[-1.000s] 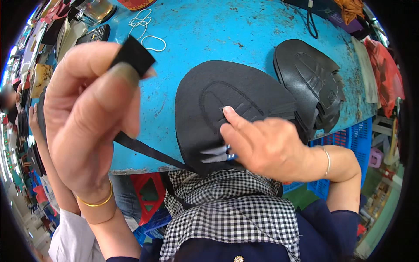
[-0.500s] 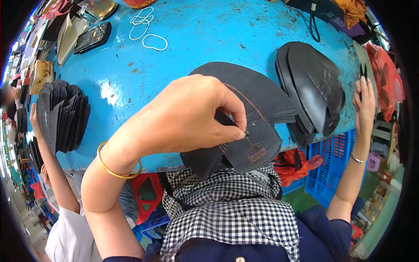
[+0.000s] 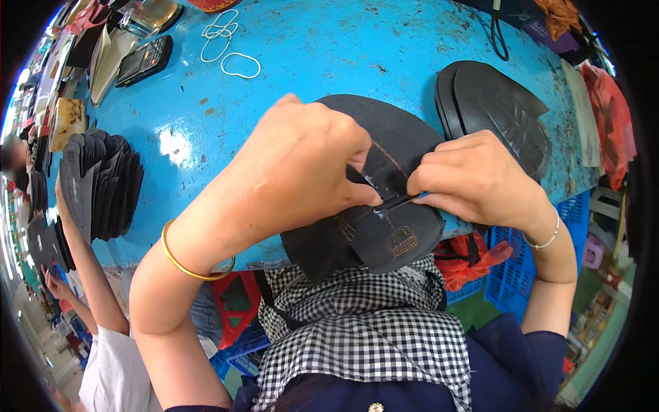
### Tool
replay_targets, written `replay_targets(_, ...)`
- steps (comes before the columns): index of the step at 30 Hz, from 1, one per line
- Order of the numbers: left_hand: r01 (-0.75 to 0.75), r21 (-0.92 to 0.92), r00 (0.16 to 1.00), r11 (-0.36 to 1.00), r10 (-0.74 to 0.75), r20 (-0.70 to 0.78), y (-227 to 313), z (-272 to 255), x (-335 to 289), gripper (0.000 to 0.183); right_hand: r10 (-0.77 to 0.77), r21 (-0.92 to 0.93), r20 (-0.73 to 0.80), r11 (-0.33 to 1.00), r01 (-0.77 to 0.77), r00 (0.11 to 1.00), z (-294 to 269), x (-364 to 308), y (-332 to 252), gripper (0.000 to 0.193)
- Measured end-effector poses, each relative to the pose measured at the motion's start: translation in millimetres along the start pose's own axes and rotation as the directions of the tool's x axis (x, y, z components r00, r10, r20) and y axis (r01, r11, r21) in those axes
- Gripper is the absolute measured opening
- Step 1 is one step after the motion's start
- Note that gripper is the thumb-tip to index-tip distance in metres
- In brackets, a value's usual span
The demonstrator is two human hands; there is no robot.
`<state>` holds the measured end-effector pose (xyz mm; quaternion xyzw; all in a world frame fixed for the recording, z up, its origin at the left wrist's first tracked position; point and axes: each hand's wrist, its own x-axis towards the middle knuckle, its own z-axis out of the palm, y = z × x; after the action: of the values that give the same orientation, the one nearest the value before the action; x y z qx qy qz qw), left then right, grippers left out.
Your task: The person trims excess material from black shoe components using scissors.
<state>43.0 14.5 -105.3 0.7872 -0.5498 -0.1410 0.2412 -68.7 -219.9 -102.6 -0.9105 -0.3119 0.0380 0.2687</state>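
Left hand (image 3: 305, 161) in head view: back uppermost, fingers curled, thumb tip resting on a large, round-ended, flat black sheet piece (image 3: 401, 134); grip partly hidden, so impossible to tell whether pinching it or merely pressing. Right hand (image 3: 473, 175), opposite: thumb and fingers pressed together, pinching a slim dark tool (image 3: 400, 202) with a touch of blue by the fingertips, directed leftward to just beside the left thumb. Under both hands, along the near edge of a worn, bright-blue painted surface (image 3: 302, 62): the same black sheet piece, lower lobe marked with orange-brown stitching (image 3: 402, 244). Just to its right: a stack of glossy black embossed pieces (image 3: 494, 103) with rounded ends. Farther off at left: a fanned stack of matt black pieces (image 3: 103, 185). Toward the far left: a dark handheld device (image 3: 145, 60) with rows of keys, near a looped thin white cord (image 3: 233, 27). Below, in front of the surface: a black-and-white checked cloth garment (image 3: 364, 336).
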Motion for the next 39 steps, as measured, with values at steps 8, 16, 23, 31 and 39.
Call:
replay_targets(8,0.075,-0.156,0.995,0.985,-0.063,0.081,-16,-10,-2,0.018,-0.092,0.025,0.158,0.996,0.089,0.983,-9,13,10,0.017)
replay_targets(16,0.079,-0.202,0.994,0.976,-0.062,0.089,-18,-11,-3,0.017,0.018,-0.233,-0.007,0.972,-0.019,1.000,-1,29,-2,0.020)
replay_targets(23,0.111,-0.290,0.990,0.951,-0.082,0.112,-17,-12,-6,0.013,0.044,-0.105,-0.033,0.993,-0.047,0.999,-2,31,7,0.029)
replay_targets(31,0.177,-0.497,0.972,0.850,-0.230,-0.047,-13,-11,-25,0.010,0.128,0.020,-0.166,0.992,-0.126,0.978,-9,27,-8,0.031)
replay_targets(39,0.033,-0.837,0.860,0.546,-0.442,-0.255,26,-55,-47,0.013,0.002,-0.506,-0.110,0.861,-0.057,0.994,52,16,-68,0.033)
